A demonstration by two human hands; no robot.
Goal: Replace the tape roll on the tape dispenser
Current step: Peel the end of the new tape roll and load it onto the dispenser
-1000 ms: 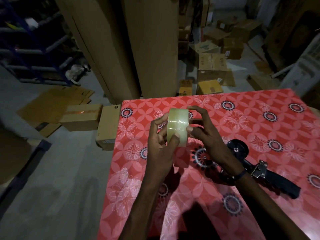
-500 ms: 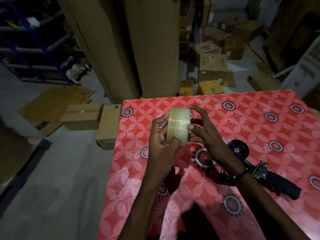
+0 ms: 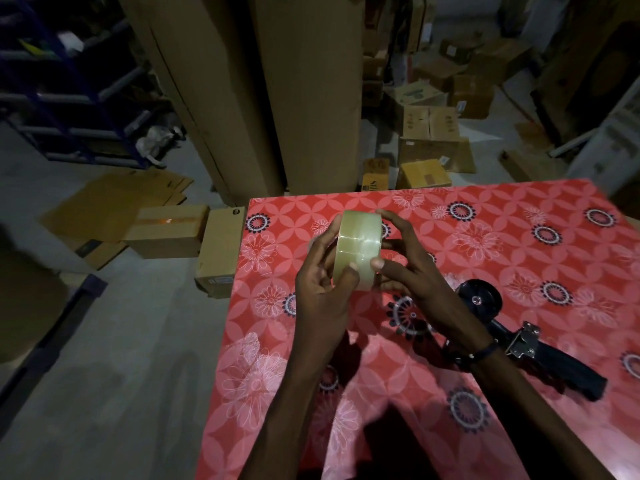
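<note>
A clear, yellowish tape roll (image 3: pixel 358 249) is held on edge above the red flowered table (image 3: pixel 502 244). My left hand (image 3: pixel 322 289) grips its left side, thumb on the outer band. My right hand (image 3: pixel 405 268) holds its right side, fingers curled over the top and thumb tip on the band. The black tape dispenser (image 3: pixel 519 334) lies on the table to the right of my right wrist, its round hub bare and its handle pointing toward the lower right.
The table's left edge (image 3: pixel 228 323) drops to a grey floor. Cardboard boxes (image 3: pixel 194 237) lie beside the table's far left corner. Tall cardboard sheets (image 3: pixel 263 98) stand behind the table, and more boxes (image 3: pixel 429 143) litter the floor beyond.
The roll and both hands have stayed in nearly the same place. The right thumb has shifted slightly on the band.
</note>
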